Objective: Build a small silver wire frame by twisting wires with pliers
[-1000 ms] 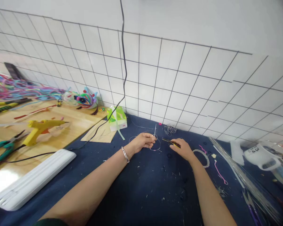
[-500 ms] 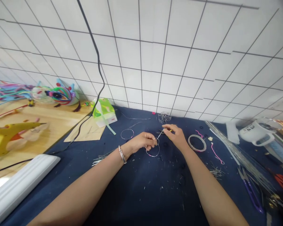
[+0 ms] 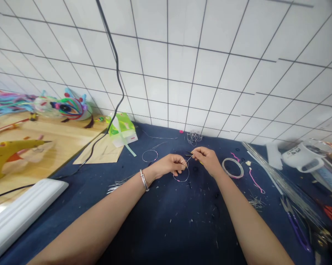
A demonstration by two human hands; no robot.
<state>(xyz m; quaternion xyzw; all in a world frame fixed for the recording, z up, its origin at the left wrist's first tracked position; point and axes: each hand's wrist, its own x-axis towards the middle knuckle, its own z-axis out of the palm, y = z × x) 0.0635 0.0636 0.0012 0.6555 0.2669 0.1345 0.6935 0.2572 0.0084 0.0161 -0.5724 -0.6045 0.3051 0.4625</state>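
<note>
My left hand (image 3: 174,164), with a silver bangle on its wrist, is closed on a thin wire ring (image 3: 181,180) that hangs below the fingers and has small pink parts. From this ring a short straight wire (image 3: 189,159) runs up to my right hand (image 3: 206,157), whose thumb and fingers pinch its end. Dark-tipped pliers with yellow handles (image 3: 189,154) lie on the blue cloth just behind, partly hidden by my right hand. Another thin wire ring (image 3: 150,156) lies flat to the left of my left hand.
A wire coil (image 3: 232,168), pink cords (image 3: 256,181) and purple-handled scissors (image 3: 298,228) lie to the right, near a white mug (image 3: 303,156). A yellow glue gun (image 3: 6,152), a green box (image 3: 123,130) and a white bar (image 3: 28,217) are left. Tangled wire (image 3: 194,137) sits by the wall.
My right hand has moved slightly closer to my left hand, and less of the straight wire shows between them. The whole view has shifted slightly.
</note>
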